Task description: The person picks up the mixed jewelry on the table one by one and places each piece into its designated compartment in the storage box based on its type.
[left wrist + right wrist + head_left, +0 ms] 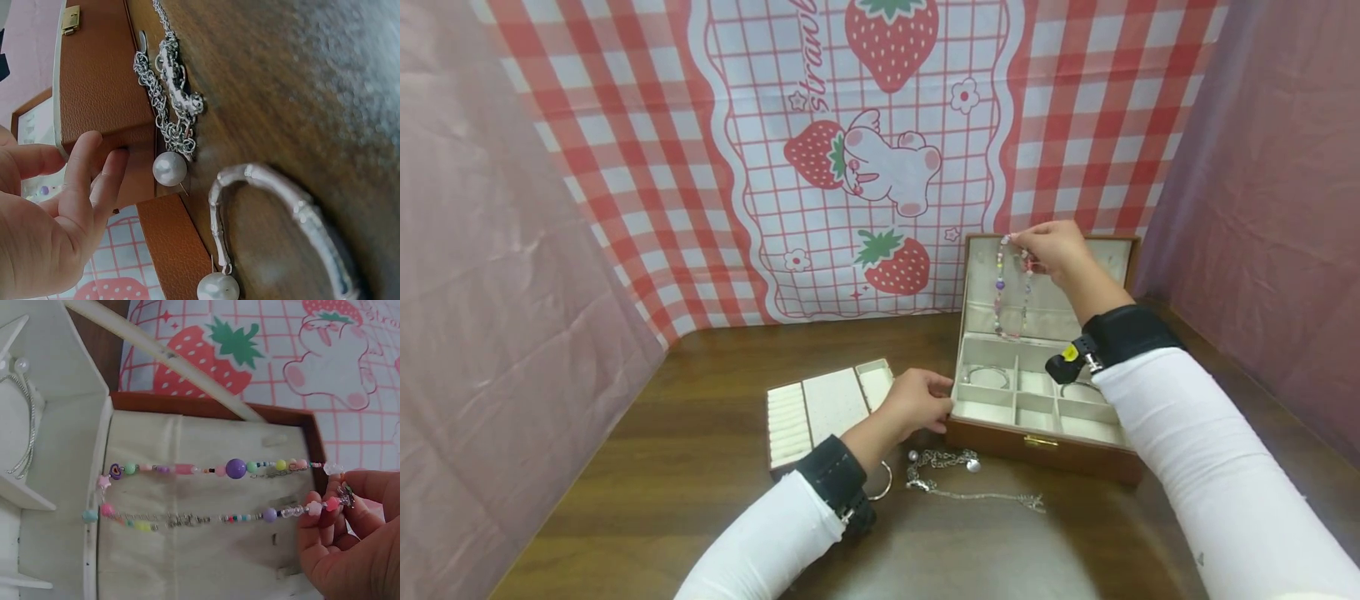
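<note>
- The right hand (1054, 250) pinches the top of a beaded necklace (1011, 287), which dangles against the raised lid of the jewellery box (1037, 433), far right.
- The left hand (917, 402) rests its fingers (94, 169) on the box's near-left corner, steadying it without clasping.
- Risk, I'd judge: the loop could snag the lid's hooks, or slip and tangle with the bangle (987, 377) in the compartments below.
- The backdrop (850, 150) reads "straw…", cut off.

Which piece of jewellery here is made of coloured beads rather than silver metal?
The pastel beaded necklace hanging from the right hand before the open lid; the others are silver.
</note>
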A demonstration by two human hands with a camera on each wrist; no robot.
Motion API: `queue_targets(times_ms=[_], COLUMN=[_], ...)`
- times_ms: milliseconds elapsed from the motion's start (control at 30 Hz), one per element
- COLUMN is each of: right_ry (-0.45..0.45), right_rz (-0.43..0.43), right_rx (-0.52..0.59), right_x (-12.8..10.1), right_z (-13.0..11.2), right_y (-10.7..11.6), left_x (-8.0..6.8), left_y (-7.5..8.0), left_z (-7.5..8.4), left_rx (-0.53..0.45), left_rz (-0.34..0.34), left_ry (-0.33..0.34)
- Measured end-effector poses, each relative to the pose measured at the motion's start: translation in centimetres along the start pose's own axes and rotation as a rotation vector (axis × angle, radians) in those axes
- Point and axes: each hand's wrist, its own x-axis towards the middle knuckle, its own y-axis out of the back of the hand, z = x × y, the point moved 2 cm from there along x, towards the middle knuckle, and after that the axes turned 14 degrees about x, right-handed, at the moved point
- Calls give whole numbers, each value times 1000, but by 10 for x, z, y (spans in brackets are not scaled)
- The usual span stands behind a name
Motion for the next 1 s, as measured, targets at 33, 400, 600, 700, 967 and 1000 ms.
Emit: queue_targets(times_ms=[33, 400, 600, 700, 967, 1000], right_ry=[-2, 53, 124, 157, 240, 240], right_rz=[20, 204, 176, 144, 79, 72], right_rx=[6, -265, -429, -498, -641, -653], right_x=[2, 7, 4, 3, 2, 1], right_z=[2, 21, 28, 32, 38, 39], right_y=[0, 8, 9, 8, 7, 7], left_x=[0, -1, 0, 1, 0, 0], left_y=[0, -1, 0, 0, -2, -2], left_z=[0, 0, -1, 0, -1, -1], left_rx=[-1, -12, 1, 5, -4, -8], left_rz=[0, 12, 13, 19, 17, 17], left_ry=[2, 5, 0, -3, 7, 10])
